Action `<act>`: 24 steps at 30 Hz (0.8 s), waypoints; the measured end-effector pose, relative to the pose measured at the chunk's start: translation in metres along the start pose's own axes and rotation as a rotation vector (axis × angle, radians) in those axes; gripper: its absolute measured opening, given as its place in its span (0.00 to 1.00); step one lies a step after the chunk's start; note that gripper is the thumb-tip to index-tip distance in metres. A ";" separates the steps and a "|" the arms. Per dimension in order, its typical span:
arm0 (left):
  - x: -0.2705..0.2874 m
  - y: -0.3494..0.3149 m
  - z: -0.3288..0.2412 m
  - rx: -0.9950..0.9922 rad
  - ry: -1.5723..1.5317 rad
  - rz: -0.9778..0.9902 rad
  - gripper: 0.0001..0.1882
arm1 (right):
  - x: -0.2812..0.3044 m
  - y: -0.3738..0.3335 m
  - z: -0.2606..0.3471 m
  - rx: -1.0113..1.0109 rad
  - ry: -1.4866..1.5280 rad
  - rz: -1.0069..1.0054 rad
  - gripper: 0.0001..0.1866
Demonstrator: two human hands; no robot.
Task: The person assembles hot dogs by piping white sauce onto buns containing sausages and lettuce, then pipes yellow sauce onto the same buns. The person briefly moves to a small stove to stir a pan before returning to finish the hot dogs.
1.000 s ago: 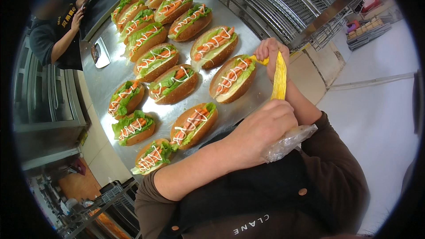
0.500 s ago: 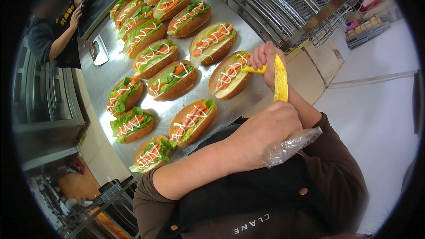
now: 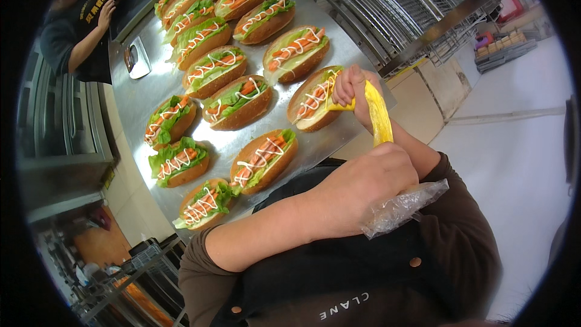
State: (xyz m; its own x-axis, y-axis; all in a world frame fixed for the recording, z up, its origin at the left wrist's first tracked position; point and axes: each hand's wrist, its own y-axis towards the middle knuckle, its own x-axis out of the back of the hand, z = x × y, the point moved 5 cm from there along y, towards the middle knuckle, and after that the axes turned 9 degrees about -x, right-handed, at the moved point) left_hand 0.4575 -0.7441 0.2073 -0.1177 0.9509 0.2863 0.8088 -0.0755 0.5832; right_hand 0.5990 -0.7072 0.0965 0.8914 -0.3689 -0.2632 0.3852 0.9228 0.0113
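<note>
A clear plastic piping bag point(image 3: 379, 115) with yellow sauce in it is stretched between my two hands. My left hand point(image 3: 382, 175) is closed around its upper part, and the crumpled clear end sticks out below the fist. Further up, my right hand point(image 3: 357, 89) grips the bag near its tip. That tip points left, over a filled bun point(image 3: 310, 102) at the table's right edge. This bun holds lettuce, orange strips and a white sauce zigzag. Thin yellow sauce shows at its right end, beside my fingers.
Several similar filled buns point(image 3: 263, 160) lie in rows on the steel table point(image 3: 339, 142). A metal scraper point(image 3: 138, 59) rests at the table's left edge. Wire racks point(image 3: 369, 12) stand along the far right side. At the upper left, a person in dark clothes point(image 3: 75, 21) works nearby.
My right hand and the bag tip have shifted slightly left and down over the bun. Yellow sauce now shows on its right end. My left hand has moved slightly down and right.
</note>
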 end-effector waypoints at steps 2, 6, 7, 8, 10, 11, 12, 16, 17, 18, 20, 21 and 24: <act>-0.001 0.000 0.000 0.021 0.012 -0.012 0.13 | -0.005 0.003 0.004 0.071 -0.033 0.016 0.27; 0.004 -0.001 0.001 0.058 0.025 -0.110 0.12 | -0.003 0.014 0.010 0.198 -0.091 -0.177 0.27; 0.004 -0.002 0.001 0.063 0.021 -0.103 0.11 | -0.007 0.014 0.009 0.212 -0.147 -0.143 0.26; 0.004 -0.003 0.001 0.069 0.018 -0.096 0.11 | -0.012 0.012 0.007 0.187 -0.115 -0.048 0.26; 0.002 -0.004 -0.002 0.031 0.002 -0.075 0.10 | -0.022 0.006 0.002 0.119 -0.035 0.124 0.27; 0.001 -0.004 -0.003 0.016 -0.013 -0.060 0.10 | -0.025 0.004 0.000 0.062 0.018 0.188 0.27; 0.001 -0.004 -0.003 0.014 0.002 -0.079 0.10 | -0.020 0.005 -0.001 0.061 -0.008 0.079 0.27; 0.001 -0.006 -0.003 0.031 0.018 -0.134 0.09 | -0.020 0.008 0.009 0.206 -0.086 -0.058 0.26; 0.002 -0.006 -0.003 0.037 0.014 -0.146 0.09 | -0.018 0.008 0.009 0.194 -0.094 -0.145 0.26; 0.001 -0.006 -0.005 0.022 -0.007 -0.134 0.09 | -0.026 0.007 0.007 0.175 -0.078 -0.022 0.26; -0.001 -0.006 -0.007 -0.011 -0.051 -0.110 0.09 | -0.040 0.002 0.003 0.125 -0.022 0.179 0.26; -0.002 -0.007 -0.007 -0.014 -0.044 -0.114 0.09 | -0.042 0.000 0.000 0.063 0.011 0.237 0.26; -0.002 -0.008 -0.008 -0.004 -0.022 -0.124 0.09 | -0.028 0.001 -0.002 0.135 -0.048 -0.041 0.25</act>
State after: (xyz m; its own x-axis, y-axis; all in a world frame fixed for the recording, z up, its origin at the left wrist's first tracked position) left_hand 0.4463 -0.7477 0.2084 -0.2038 0.9594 0.1950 0.7863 0.0418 0.6164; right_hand 0.5733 -0.6957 0.1017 0.8834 -0.4141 -0.2195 0.4474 0.8846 0.1316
